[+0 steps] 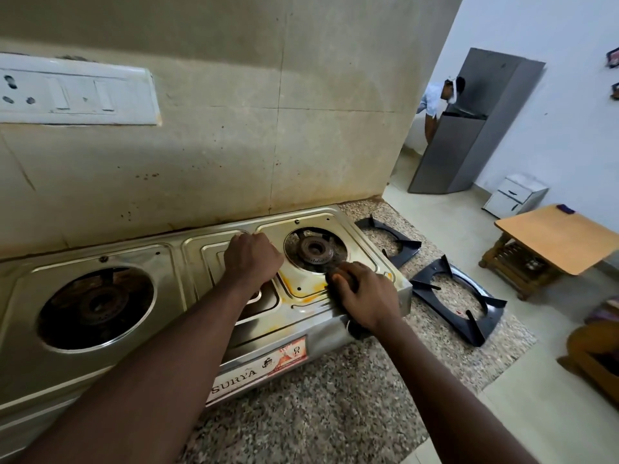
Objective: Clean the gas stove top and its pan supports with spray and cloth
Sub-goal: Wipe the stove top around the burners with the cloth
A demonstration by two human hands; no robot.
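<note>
A steel two-burner gas stove point(160, 262) stands against the wall, with yellow-orange stains around its right burner point(315, 250). The left burner point(98, 304) is dark and grimy. Two black pan supports lie off the stove on the counter to its right, one further back point(407, 246) and one nearer point(432, 293). My left hand point(253, 257) rests as a closed fist on the stove's middle panel. My right hand point(363, 296) presses a small dark scrubber point(335, 275) onto the stained steel at the front right of the right burner. I see no spray bottle.
The speckled granite counter point(318, 406) ends at the right. Beyond it are a wooden table point(556, 237), a small white cabinet point(514, 195) and a grey fridge point(469, 139) with a person bent over beside it. A switch panel point(77, 90) is on the wall.
</note>
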